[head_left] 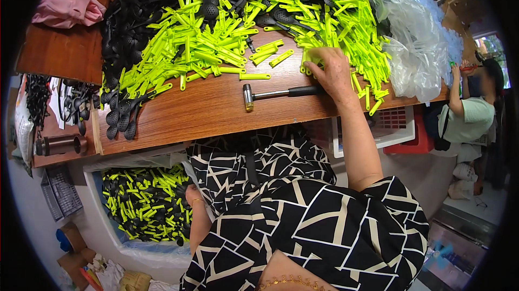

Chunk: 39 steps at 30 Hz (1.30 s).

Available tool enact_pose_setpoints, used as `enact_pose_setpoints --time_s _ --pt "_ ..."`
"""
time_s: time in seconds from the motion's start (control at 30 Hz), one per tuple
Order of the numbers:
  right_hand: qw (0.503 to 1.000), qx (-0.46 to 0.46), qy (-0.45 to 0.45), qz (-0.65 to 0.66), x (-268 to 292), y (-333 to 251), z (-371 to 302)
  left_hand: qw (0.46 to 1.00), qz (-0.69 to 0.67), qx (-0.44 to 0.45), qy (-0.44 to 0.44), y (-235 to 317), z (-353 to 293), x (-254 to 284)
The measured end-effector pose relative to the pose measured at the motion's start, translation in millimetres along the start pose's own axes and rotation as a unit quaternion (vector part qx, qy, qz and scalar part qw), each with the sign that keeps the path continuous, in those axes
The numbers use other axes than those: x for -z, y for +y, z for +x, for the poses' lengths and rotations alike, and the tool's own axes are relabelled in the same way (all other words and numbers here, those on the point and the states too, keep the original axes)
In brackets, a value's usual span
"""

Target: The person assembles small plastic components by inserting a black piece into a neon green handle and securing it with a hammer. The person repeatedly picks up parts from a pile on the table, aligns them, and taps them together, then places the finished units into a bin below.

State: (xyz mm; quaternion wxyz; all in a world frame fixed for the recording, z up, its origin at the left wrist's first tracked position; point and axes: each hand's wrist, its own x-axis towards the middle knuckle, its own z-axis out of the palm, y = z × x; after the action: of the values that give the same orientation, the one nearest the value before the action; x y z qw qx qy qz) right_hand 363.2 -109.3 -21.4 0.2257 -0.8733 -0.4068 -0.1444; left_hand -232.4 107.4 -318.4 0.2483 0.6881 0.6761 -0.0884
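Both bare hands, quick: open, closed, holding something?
Left hand: beside the pale, plastic-lined tub, partly hidden; grip cannot be told.
Right hand: bent over long, bright yellow-green plastic pieces; grip cannot be told.

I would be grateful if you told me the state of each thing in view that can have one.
Lime-green slim plastic handles: heaped
Black perforated plastic spoons: heaped
Black-handled metal hammer: lying down, unheld
White plastic-lined bin: open, filled with green-and-black pieces
Clear plastic sheeting: crumpled
Pink cloth: crumpled, bunched
Right hand: fingers bent at the handles, grip unclear
Left hand: beside the bin, fingers mostly hidden
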Motion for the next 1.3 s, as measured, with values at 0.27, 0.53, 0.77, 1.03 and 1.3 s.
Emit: enact_pose_setpoints --time_s 0.27,0.53,0.77,1.03,1.3 --pt "0.996 -0.071 -0.026 0.053 7.3 34.0 -2.2 0.994 -0.105 0.037 0.007 -18.3 7.5 -11.8" --pt "0.998 0.036 -0.016 -0.039 -22.5 1.4 22.5 0.877 -0.41 0.015 0.25 20.3 20.3 41.8" --pt "0.995 0.029 0.013 0.097 -30.5 27.4 17.3 0.814 -0.329 -0.28 0.388 180.0 -12.8 207.5" --pt "0.997 -0.011 0.076 -0.003 -17.8 27.4 38.2 0.832 -0.082 -0.437 0.332 306.3 28.9 262.5" --pt "1.0 0.006 -0.009 -0.011 -31.0 37.6 58.5 0.853 -0.033 -0.4 0.333 319.5 31.7 243.9"
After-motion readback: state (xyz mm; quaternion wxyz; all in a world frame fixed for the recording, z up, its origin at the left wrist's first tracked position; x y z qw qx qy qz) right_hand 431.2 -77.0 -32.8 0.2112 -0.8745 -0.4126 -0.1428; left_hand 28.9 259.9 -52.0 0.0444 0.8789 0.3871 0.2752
